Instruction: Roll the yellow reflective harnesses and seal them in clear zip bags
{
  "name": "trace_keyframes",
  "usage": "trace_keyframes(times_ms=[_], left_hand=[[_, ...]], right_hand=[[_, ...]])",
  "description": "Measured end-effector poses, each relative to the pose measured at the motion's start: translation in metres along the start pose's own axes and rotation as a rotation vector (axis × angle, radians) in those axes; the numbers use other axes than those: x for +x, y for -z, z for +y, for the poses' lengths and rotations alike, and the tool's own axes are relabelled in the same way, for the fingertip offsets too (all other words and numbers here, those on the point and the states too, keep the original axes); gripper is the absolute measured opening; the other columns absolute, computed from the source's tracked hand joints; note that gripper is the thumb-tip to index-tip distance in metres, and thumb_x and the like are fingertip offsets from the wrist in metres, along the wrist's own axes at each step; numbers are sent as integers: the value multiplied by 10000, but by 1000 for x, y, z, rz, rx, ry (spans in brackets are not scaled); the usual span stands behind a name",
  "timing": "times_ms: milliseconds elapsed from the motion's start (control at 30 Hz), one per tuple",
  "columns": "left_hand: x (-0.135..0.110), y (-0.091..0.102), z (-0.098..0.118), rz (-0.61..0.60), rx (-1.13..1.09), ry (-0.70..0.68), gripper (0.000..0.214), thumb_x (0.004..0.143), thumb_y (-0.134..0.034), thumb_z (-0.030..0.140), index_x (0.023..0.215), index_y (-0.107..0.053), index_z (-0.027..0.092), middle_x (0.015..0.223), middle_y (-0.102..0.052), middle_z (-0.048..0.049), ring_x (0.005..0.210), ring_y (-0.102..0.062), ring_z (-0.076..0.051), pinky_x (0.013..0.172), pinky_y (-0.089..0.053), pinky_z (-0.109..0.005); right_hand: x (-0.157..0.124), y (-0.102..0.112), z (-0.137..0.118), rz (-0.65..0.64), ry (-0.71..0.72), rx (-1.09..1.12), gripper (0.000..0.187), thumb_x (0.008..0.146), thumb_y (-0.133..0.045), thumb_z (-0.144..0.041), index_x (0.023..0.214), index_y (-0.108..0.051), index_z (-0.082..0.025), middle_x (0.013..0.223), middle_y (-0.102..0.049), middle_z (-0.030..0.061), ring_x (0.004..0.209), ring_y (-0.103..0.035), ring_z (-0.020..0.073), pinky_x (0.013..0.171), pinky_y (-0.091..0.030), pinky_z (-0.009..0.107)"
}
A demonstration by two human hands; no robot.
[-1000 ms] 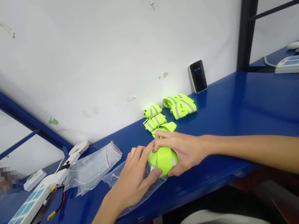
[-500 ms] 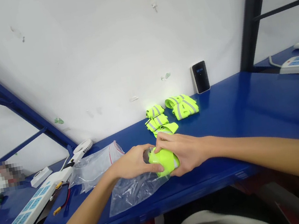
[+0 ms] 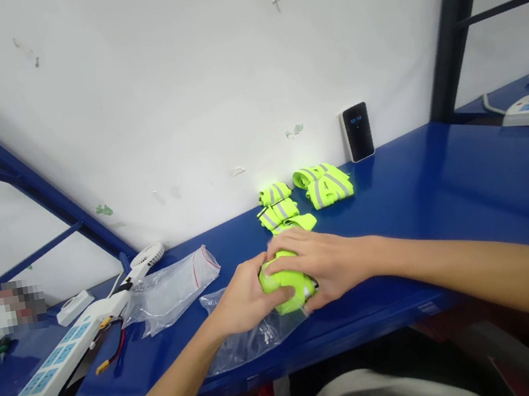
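Note:
Between my two hands is a neon-yellow reflective strap (image 3: 278,280), rolled into a bundle with a grey stripe showing at its lower right. My left hand (image 3: 248,299) grips its left side, thumb across the front. From the right, my right hand (image 3: 313,261) wraps over the top and side of the roll. A clear plastic bag (image 3: 249,346) lies beneath my left hand and reaches the roll's lower edge; how far the roll sits inside it is hidden. Just behind, more rolled reflective straps (image 3: 280,211) are stacked, with another bundle (image 3: 328,187) to their right.
On the blue table (image 3: 424,212), more clear bags with a red seal line (image 3: 173,287) lie at left. Beyond them are a small white fan (image 3: 147,255), a power strip (image 3: 54,368) and a cable with yellow connectors (image 3: 116,341). A black-faced device (image 3: 358,132) leans against the wall.
My right hand's fingers have moved left over the top of the roll. My left hand has shifted slightly right and down, and the dark gap beside its fingers is now covered.

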State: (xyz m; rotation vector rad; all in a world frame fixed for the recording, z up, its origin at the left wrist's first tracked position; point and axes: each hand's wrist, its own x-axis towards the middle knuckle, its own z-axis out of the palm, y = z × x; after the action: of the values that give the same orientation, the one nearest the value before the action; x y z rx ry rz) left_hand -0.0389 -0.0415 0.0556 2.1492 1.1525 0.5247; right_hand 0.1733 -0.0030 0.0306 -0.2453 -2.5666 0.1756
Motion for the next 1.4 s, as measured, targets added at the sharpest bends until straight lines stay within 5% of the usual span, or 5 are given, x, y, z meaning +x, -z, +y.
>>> trace_keyframes(times_ms=[267,733,1000,1167,1400], left_hand=[[-11,13,10,204,401,-91,250,775,-631,332,970,-553,197,748,-601,27,627,-524,-133,592,-377,-261],[19,-11,8,383,581,-261,373,851,-578,462,1055,-477,168,974,-612,-96,902,-614,-253,744,-488,-376],[29,-3,13,453,638,-274,952,685,-644,695,1406,-322,162,1155,-639,-146,1062,-612,-309,897,-478,-436],[33,6,30,439,769,-99,755,590,-554,843,938,-631,177,783,-698,-82,756,-665,-289,676,-488,-368],[36,8,30,395,635,-221,570,668,-682,654,1050,-627,235,947,-722,-27,850,-679,-244,704,-473,-309]], right_hand=[[4,-3,-2,264,-531,665,698,771,-708,-467,1342,-396,-215,1119,-552,78,956,-564,215,804,-482,361],[4,-5,-3,694,-538,464,293,807,-660,-431,924,-516,-204,787,-525,-19,698,-482,146,641,-402,265],[4,1,-4,705,-517,307,264,808,-657,-421,869,-524,-200,750,-529,-23,654,-466,137,616,-390,263],[3,9,-4,769,-458,217,234,792,-671,-370,795,-512,-199,686,-485,-35,608,-428,123,568,-360,254],[1,9,0,726,-268,89,210,781,-683,-301,756,-499,-205,648,-435,-43,586,-406,126,570,-348,278]])
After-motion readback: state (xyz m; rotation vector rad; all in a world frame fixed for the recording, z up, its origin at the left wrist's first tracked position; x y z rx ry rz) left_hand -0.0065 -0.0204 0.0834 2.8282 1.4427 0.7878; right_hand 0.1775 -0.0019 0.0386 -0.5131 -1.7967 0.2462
